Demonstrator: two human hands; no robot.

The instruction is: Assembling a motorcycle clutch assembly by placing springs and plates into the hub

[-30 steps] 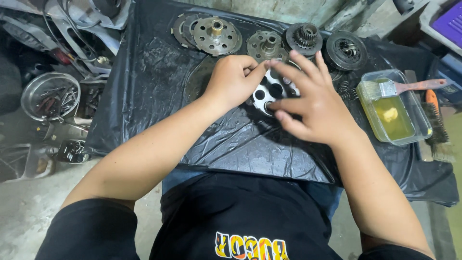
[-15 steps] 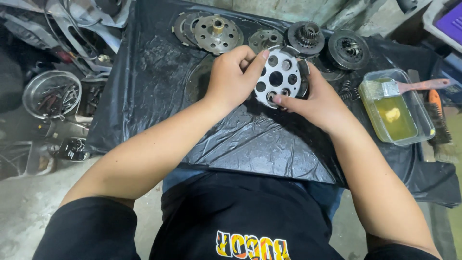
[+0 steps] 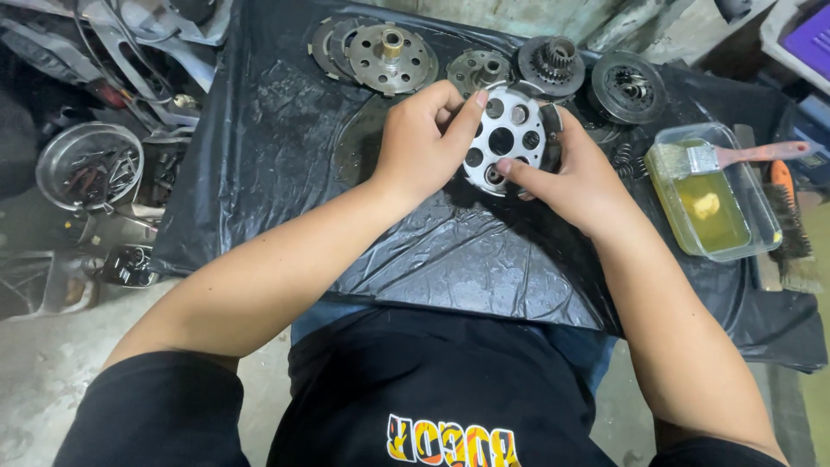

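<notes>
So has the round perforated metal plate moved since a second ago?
Yes. The perforated metal plate lay flat on the black plastic sheet under both hands; now the left hand and right hand hold it tipped up, face toward the camera, slightly nearer the gear parts behind.

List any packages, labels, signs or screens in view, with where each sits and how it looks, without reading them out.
Clear plastic tub: right of the hands on the black sheet, rectangular, holding yellowish liquid and a brush.
Print on the person's black shirt: bottom centre, orange, yellow and white lettering.
Purple-and-white box: top right corner, mostly cut off.
No signs or screens visible.
</notes>
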